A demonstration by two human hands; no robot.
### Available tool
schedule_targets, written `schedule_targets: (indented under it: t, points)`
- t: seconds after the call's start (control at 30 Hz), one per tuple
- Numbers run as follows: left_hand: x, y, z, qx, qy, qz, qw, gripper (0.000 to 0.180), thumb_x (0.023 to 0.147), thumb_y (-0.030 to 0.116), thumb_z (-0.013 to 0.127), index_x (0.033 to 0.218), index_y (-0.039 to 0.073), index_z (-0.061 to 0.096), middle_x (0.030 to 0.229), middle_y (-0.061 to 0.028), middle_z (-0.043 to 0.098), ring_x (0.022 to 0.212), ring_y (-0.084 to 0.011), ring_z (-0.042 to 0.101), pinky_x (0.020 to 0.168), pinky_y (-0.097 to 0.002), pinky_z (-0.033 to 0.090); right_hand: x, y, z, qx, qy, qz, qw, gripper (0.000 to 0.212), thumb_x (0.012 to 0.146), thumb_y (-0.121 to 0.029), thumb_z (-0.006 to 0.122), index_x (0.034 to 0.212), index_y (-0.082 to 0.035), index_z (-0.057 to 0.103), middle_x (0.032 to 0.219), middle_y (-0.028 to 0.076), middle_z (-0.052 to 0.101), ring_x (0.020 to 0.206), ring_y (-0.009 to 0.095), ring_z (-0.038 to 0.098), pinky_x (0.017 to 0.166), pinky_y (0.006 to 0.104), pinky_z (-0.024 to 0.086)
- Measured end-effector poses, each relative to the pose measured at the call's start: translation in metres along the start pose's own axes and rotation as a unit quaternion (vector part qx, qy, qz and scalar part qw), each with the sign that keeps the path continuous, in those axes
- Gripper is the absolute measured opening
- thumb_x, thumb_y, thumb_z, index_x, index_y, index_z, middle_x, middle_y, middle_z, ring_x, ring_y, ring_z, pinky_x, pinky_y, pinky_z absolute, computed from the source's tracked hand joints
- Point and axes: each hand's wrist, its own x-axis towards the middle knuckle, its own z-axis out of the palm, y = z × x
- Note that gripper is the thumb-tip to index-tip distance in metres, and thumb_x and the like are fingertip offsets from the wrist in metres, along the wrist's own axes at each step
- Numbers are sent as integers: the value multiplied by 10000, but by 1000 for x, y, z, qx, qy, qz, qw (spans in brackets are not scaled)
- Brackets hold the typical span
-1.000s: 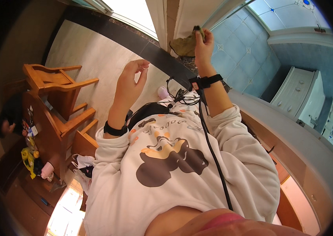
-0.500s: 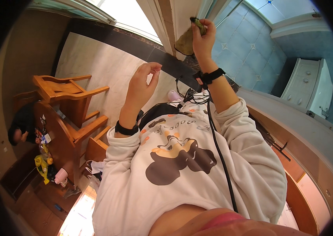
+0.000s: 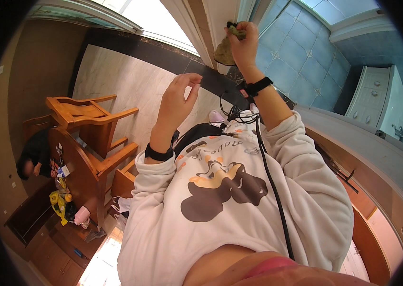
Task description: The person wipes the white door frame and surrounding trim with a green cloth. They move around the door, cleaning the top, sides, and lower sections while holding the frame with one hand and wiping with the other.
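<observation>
In the head view, the cloth (image 3: 225, 51) was held up by the right hand (image 3: 245, 44), beside the white door frame (image 3: 219, 14); whether the frame was touched by it could not be told. Its upper end was pinched between thumb and curled fingers, and the rest was left hanging below. So far as could be judged, the grip had been secured and the cloth had not been let go; no mark of finished or unfinished work could be made out on the frame. The left hand (image 3: 177, 97) was held apart, its fingers loosely bent, with a gap left at the thumb and nothing seen in it.

The cloth was seen as limp, olive-green and creased, with a dark bunched tip and a thin dark edge. The frame was flat and smooth-looking. Beyond it, the floor was covered with pale blue square tiles (image 3: 296, 57); on the other side, a light, streaked floor (image 3: 130, 76) was bordered by a dark band (image 3: 173, 57). Wooden chairs (image 3: 75, 114) were set by a curved-edged brown table (image 3: 84, 164).
</observation>
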Motion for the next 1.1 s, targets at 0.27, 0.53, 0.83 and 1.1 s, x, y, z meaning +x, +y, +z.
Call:
schedule_targets:
  t: [0.27, 0.53, 0.83, 1.1]
  points:
    - [-3, -8, 0, -9, 10, -19, 1000, 180, 934, 49, 656, 1111, 26, 678, 1066, -120, 707, 954, -245, 700, 848, -340, 546, 77, -65, -33, 72, -59, -61, 994, 351, 794, -98, 753, 1098, -67, 581, 1051, 136, 559, 970, 335, 550, 852, 431, 466]
    - [6, -20, 13, -48, -70, -48, 995, 296, 946, 118, 671, 1230, 37, 650, 1174, -141, 674, 1062, -269, 671, 950, -348, 526, -28, 58, -12, -46, -114, 144, 982, 399, 789, -225, 881, 922, -46, 549, 915, 79, 590, 796, 214, 572, 729, 344, 482]
    - [12, -57, 125, -138, -40, -24, 989, 663, 831, 251, 746, 1374, -3, 465, 1225, -269, 617, 1184, -450, 584, 1002, -475, 479, -49, 15, -79, 411, -228, 475, 744, 495, 948, -349, 752, 1258, -31, 534, 1184, 87, 631, 1071, 184, 622, 887, 338, 526]
    - [33, -88, 173, -85, -117, -227, 963, 556, 874, 329, 662, 1247, -67, 548, 1232, -301, 636, 1157, -454, 617, 976, -482, 501, -56, 109, -175, -133, -247, 197, 939, 480, 875, -183, 797, 1264, 14, 596, 1248, 188, 605, 1065, 234, 626, 902, 359, 532]
